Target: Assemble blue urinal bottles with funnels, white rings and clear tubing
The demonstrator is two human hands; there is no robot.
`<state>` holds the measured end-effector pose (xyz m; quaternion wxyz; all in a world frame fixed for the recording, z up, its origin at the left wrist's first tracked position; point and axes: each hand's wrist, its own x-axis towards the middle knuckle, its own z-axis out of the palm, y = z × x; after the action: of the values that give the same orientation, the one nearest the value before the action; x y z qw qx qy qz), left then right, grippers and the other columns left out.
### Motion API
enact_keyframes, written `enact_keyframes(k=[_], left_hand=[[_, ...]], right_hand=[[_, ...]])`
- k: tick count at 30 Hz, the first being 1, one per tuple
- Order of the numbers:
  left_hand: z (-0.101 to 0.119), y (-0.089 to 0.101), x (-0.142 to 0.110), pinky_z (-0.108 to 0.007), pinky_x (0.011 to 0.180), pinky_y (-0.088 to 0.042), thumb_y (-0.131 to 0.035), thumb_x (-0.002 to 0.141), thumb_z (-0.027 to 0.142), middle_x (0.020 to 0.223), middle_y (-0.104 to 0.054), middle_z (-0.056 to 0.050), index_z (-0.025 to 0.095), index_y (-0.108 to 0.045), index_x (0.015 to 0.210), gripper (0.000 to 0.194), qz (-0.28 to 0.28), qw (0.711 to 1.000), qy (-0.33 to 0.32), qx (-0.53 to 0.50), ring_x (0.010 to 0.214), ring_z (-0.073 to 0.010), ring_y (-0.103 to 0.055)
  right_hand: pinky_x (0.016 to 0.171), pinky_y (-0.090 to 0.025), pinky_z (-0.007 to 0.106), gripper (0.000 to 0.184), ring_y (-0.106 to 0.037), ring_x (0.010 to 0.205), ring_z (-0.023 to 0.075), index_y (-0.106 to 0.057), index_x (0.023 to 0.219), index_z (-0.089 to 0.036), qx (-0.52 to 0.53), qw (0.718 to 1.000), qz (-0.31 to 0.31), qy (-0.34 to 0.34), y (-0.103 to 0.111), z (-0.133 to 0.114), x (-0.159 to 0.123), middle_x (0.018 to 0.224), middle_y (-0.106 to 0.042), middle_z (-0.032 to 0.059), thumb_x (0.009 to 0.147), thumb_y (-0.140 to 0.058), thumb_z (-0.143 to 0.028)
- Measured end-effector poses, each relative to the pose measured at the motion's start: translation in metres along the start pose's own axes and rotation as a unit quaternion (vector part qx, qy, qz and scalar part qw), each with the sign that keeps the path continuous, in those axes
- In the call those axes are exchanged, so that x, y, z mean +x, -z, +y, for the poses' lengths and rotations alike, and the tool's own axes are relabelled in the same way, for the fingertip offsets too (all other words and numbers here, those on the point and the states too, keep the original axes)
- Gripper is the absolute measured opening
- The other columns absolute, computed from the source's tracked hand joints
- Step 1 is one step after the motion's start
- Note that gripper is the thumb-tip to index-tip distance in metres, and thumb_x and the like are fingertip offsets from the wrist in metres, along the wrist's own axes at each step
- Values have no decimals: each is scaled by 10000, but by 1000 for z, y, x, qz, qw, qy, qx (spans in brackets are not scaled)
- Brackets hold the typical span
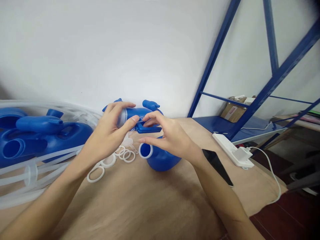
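**Two hands working a cap onto a blue bottle**

Both of your hands are up at the neck of a blue plastic bottle (135, 113) held above the tabletop (140, 200). Your left hand (110, 133) wraps its neck end, thumb and fingers closed around the pale rim. Your right hand (170, 136) pinches the blue hinged cap (148, 127) between thumb and forefinger, the other fingers spread loosely.

Judging from this, you are seating the cap at the neck. The next move likely calls for a firm hold with the left hand while the right presses or turns the cap squarely; whether a seal is already inside I cannot tell.

Just below stands a second blue bottle (160, 158) with a white-rimmed opening, beside loose white rings (105, 165). More blue bottles (37, 133) and clear tubing (30, 173) lie to your left; a phone (217, 163) and power strip (230, 146) sit right.
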<state>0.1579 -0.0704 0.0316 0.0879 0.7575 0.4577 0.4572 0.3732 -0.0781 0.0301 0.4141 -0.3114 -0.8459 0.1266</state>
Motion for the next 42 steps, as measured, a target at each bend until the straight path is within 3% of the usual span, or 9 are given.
enact_keyframes(k=[5,8,13,17,20,25,33,42], left_hand=[[-9,10,5,-457,930,-603,-533,982,582,1402,-611,-67,307,-615,1401,509,-104,987,6,-119,1135,-280,-636],[-9,12,5,-450,916,-605,-603,941,602,1446,-579,-73,326,-644,1384,524,-110,991,-37,-61,1248,-326,-586],[-6,6,3,-447,956,-582,-587,950,594,1471,-553,-85,315,-551,1497,615,-85,994,-74,3,1288,-327,-560],[-4,0,2,-470,1047,-522,-506,996,600,1346,-641,-87,265,-615,1418,550,-57,993,-95,32,1195,-297,-609],[-4,-6,0,-419,960,-543,-464,1021,597,1247,-672,-82,254,-646,1362,516,-22,992,-97,76,1048,-260,-652],[-8,-19,-5,-367,845,-536,-381,1047,614,1217,-686,-92,250,-662,1304,527,54,984,-91,145,958,-241,-679],[-11,-22,-8,-322,719,-477,-186,1072,633,1172,-723,-86,243,-677,1254,653,73,979,-98,164,914,-223,-693],[-7,-29,-12,-304,611,-418,-356,1039,666,1149,-694,-109,227,-679,1236,580,129,966,-67,215,853,-233,-668]], right_hand=[[971,-585,380,189,-731,1094,219,-606,1140,-250,-16,1000,-8,7,9,8,-1,1153,-750,35,967,-682,-238],[967,-588,361,226,-715,1118,208,-617,1207,-236,0,999,-33,13,13,10,-2,1229,-730,49,983,-644,-233],[848,-605,307,264,-702,1042,190,-641,1196,-217,19,999,-32,-6,12,2,-2,1193,-722,56,965,-682,-340],[815,-604,315,355,-699,906,174,-657,1094,-206,26,1000,5,-7,11,0,0,1071,-734,37,854,-813,-415],[797,-607,318,365,-697,871,170,-666,1105,-210,31,999,16,21,8,4,1,1058,-741,32,835,-828,-393],[871,-599,325,141,-720,941,169,-697,1089,-218,27,997,47,51,1,7,1,1055,-764,27,995,-635,-303],[760,-601,297,244,-716,843,162,-690,1083,-181,17,994,61,87,-3,10,0,1029,-758,47,946,-723,-381],[790,-592,345,78,-680,748,157,-660,996,-220,-48,988,97,106,-14,13,1,939,-762,24,954,-615,-268]])
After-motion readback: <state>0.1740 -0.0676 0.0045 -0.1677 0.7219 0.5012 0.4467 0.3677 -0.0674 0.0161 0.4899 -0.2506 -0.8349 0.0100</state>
